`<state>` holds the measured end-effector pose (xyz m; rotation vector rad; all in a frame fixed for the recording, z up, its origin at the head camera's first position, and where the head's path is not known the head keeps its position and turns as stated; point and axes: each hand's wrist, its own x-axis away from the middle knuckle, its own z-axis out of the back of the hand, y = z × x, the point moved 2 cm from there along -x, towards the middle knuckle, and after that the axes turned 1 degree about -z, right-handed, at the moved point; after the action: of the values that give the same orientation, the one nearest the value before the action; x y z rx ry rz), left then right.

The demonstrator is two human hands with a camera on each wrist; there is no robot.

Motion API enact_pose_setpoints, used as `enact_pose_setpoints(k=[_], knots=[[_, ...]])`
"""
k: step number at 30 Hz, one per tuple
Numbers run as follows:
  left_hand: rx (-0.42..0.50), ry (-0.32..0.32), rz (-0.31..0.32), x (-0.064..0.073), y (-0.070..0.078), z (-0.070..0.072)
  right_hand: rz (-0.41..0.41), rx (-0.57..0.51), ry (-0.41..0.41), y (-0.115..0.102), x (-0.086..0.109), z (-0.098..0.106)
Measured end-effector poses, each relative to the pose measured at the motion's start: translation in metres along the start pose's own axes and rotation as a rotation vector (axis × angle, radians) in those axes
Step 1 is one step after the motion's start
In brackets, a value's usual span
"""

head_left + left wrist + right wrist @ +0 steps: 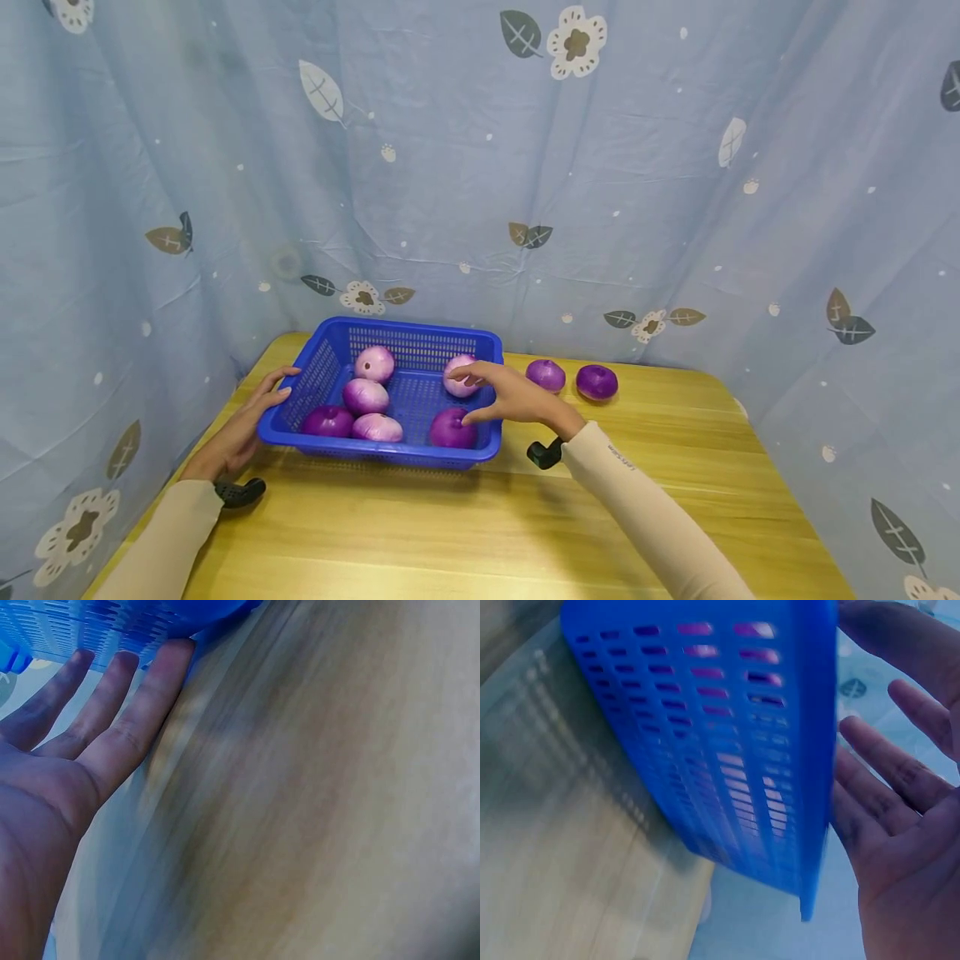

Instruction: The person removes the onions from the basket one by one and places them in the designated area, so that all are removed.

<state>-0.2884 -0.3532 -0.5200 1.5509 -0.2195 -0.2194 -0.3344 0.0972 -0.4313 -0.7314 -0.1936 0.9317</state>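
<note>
A blue plastic basket [360, 451] with slotted walls holds several purple onions, among them a dark onion [327, 421] at its near left and another dark onion [448, 429] at its near right. At the basket's left side is my left hand [243, 425], fingers extended. In the left wrist view, its fingertips [178, 651] reach the slotted wall. My right hand [513, 396] hangs over the right rim with spread fingers and holds nothing. It partly covers a pale onion [452, 379] in the head view. The right wrist view has its fingers [877, 761] beside the rim.
Right of the basket, two purple onions, a lighter onion [546, 376] and a darker onion [597, 382], lie on the wooden table [420, 533]. A blue patterned curtain [450, 167] surrounds the table at the back and sides.
</note>
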Motion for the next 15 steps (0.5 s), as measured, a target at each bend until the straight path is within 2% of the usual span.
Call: enact_pose_setpoints(k=[9,15], knots=[[-0.016,0.013,0.031,-0.001,0.002,-0.003,0.025,0.114,-0.132,-0.011,-0.008,-0.015],[-0.006,0.022,0.042,0.0,0.003,-0.002,-0.01,0.321,-0.222,-0.013,-0.013,-0.023]])
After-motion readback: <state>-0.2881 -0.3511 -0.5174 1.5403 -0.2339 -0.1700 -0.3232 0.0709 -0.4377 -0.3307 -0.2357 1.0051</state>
